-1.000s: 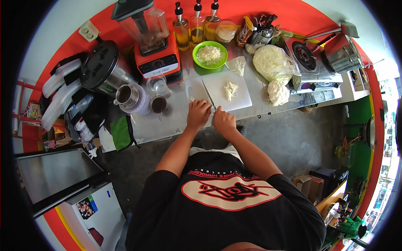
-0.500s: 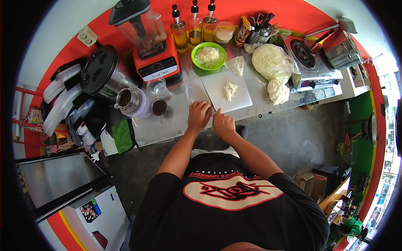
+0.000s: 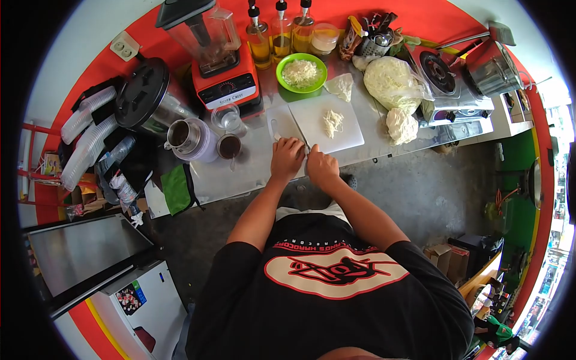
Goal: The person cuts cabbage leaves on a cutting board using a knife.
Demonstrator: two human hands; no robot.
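My right hand is closed around the handle of a knife, whose blade points away from me across the white cutting board. Just left of the blade, the curled fingers of my left hand press on a pale piece of cabbage; most of it is hidden under them. Shredded cabbage lies in a small heap on the board, right of the knife. Behind the board, a green bowl holds more pale shreds.
A cut cabbage in plastic and a smaller pale chunk sit right of the board, before a gas stove. Leftward stand a red blender, a clear cup and a dark-filled cup. Pump bottles line the back.
The whole view has shifted slightly. Both hands stay close together at the board's near edge, the knife in the right one, with little visible movement.
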